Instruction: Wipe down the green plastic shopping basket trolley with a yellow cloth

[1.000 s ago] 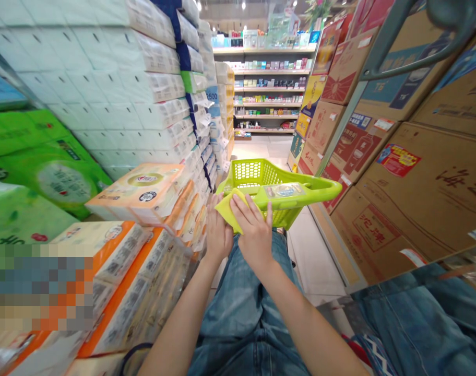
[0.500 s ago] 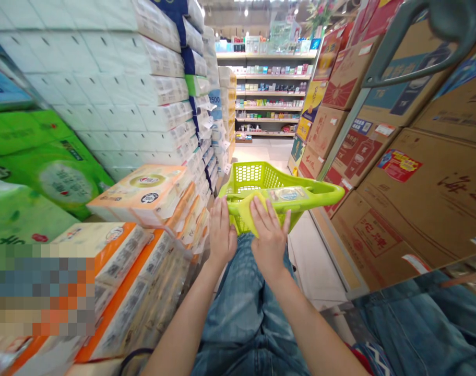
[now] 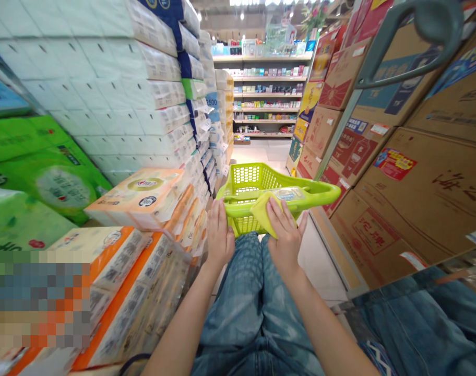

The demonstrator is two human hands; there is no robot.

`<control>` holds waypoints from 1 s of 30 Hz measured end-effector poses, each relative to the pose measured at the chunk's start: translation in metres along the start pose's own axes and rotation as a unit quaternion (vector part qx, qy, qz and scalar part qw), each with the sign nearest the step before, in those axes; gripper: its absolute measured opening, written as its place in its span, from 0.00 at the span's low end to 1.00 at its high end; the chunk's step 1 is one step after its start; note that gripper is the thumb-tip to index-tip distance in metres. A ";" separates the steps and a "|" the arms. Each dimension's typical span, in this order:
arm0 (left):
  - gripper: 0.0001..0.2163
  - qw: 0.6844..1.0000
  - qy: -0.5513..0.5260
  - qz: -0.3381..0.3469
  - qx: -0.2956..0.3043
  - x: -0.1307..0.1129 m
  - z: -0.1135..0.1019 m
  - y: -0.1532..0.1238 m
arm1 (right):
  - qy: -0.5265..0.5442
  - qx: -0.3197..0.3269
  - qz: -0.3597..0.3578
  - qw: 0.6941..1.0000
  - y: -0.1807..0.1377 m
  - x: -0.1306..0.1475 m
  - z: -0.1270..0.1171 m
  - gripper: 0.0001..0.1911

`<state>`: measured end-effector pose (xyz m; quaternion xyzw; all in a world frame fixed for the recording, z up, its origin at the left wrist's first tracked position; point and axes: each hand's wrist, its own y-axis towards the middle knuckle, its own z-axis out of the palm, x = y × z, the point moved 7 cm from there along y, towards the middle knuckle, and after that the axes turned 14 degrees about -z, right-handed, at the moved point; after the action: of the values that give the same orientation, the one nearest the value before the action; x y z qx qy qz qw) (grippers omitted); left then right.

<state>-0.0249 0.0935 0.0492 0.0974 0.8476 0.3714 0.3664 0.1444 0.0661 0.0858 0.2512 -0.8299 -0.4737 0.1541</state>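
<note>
A lime-green plastic shopping basket (image 3: 249, 171) with lattice walls sits just beyond my knees. My left hand (image 3: 221, 232) rests against its near left corner, fingers straight and lying flat on the rim. Under the fingers of my right hand (image 3: 285, 235) is a yellow cloth (image 3: 263, 211), pressed on the near rim around the middle. The cloth drapes over the rim, and my right thumb is hidden. Right of the cloth, a clear label (image 3: 290, 194) shows on the basket's green handle.
Stacked white tissue packs (image 3: 105, 78) rise on the left, with orange tissue packs (image 3: 140, 190) lower down. Cardboard cartons (image 3: 394, 183) line the right side, below a grey handle (image 3: 402, 73). Stocked shelves (image 3: 269, 95) stand at the aisle's far end.
My right hand has slid to the right along the near rim, taking the yellow cloth with it. My left hand stays at the basket's left corner. The view has shifted slightly.
</note>
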 end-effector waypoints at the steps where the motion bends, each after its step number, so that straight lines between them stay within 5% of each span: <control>1: 0.29 1.000 -0.004 -0.004 -0.005 0.000 0.001 0.000 | 0.002 0.004 0.005 1.000 0.002 0.004 0.003 0.39; 6: 0.28 1.000 -0.017 -0.016 -0.012 0.002 0.003 -0.003 | 0.029 0.063 -0.065 0.995 0.013 0.045 0.028 0.34; 9: 0.28 1.000 -0.016 -0.001 -0.001 0.003 0.000 -0.001 | 0.022 0.053 -0.082 0.995 0.009 0.041 0.028 0.33; 17: 0.29 0.998 0.046 0.002 -0.034 -0.008 -0.010 -0.001 | -0.071 -0.063 -0.024 0.995 -0.026 -0.060 -0.011 0.36; 21: 0.35 0.990 0.088 0.100 -0.036 -0.035 0.004 -0.011 | -0.049 -0.123 0.073 0.988 -0.035 -0.090 -0.015 0.42; 25: 0.36 0.983 0.150 0.108 0.019 -0.058 0.029 -0.006 | -0.004 -0.124 0.139 0.983 -0.033 -0.064 0.002 0.43; 30: 0.33 0.975 0.201 0.080 0.055 -0.076 0.039 0.000 | -0.041 -0.070 -0.031 0.996 -0.026 -0.027 0.016 0.35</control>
<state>0.0565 0.0817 0.0731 0.1085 0.9124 0.3646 0.1513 0.1654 0.0814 0.0545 0.2456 -0.7921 -0.5451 0.1229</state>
